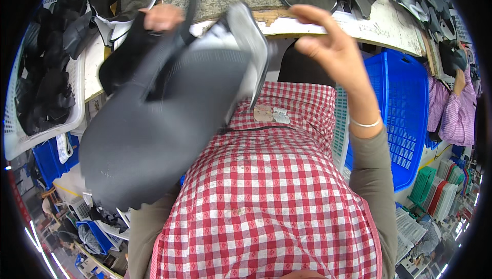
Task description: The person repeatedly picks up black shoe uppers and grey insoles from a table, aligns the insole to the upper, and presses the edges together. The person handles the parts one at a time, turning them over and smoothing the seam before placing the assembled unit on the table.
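the left hand [163,16] shows only knuckles above the big grey fabric piece [154,125], which hides its fingers and grip. that piece is motion-blurred at its pale edge. a far-right co-worker's sleeve [456,115] is cut off by the rim. dark pieces in the white basket [31,135] are too murky to tell apart.

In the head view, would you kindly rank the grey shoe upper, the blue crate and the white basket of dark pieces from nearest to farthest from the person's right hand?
1. Grey shoe upper: just left of the right hand.
2. Blue crate: lower right, beside that forearm.
3. White basket: far left edge.
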`<state>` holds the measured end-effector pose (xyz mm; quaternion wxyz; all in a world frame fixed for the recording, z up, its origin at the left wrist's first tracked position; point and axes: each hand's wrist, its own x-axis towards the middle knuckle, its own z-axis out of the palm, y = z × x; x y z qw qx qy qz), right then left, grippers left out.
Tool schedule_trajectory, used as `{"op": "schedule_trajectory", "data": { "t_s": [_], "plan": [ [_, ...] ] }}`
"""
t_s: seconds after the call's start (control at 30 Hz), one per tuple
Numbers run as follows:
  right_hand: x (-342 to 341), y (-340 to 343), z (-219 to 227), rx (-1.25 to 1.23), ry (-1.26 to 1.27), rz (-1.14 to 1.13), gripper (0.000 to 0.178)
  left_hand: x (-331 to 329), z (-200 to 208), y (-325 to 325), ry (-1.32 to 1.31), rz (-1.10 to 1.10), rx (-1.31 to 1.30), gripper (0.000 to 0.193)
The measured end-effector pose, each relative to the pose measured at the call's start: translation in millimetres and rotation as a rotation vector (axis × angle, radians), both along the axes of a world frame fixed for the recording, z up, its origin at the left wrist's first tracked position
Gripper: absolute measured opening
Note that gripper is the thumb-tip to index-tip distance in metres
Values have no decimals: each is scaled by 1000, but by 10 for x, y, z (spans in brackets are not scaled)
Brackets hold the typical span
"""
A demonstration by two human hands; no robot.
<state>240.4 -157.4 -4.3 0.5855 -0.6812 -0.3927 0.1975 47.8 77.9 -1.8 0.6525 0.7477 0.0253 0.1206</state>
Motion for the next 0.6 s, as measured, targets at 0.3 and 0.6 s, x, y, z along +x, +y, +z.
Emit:
{"op": "schedule_trajectory", "data": {
  "t_s": [0.3, 0.6],
  "plan": [
    [246, -238, -651, 253, 417, 517, 30, 136, -695, 310, 22, 256, -512, 57],
    [508, -420, -746, -127, 325, 583, 33, 157, -606, -605, 149, -22, 347, 29]
  ]
}}
